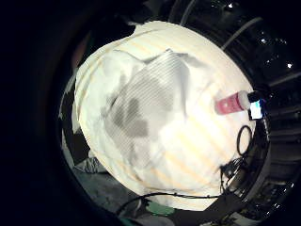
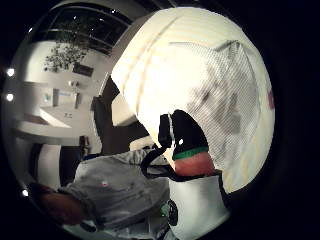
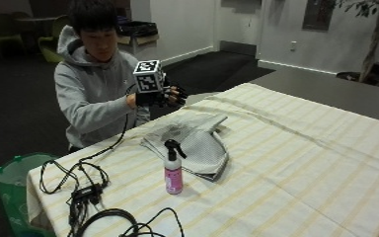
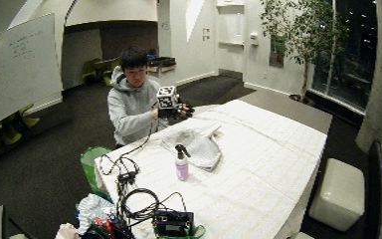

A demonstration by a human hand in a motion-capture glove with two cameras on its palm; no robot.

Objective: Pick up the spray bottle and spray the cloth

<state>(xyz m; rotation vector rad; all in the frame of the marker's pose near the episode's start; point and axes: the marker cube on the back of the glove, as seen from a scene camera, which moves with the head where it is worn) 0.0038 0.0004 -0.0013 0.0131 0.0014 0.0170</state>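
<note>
The pink spray bottle stands upright on the striped tablecloth, just beside the near edge of the grey folded cloth. The gloved right hand hangs in the air above the far side of the table, well apart from the bottle; its fingers look relaxed and spread, and it holds nothing. The bottle seems light, stiff plastic, perhaps smooth. I judge the narrow neck under the black trigger head the best place to take it.

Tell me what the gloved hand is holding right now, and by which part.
Nothing. The hand is raised above the table edge, apart from the spray bottle, which stands upright and untouched on the tablecloth beside the cloth.
</note>
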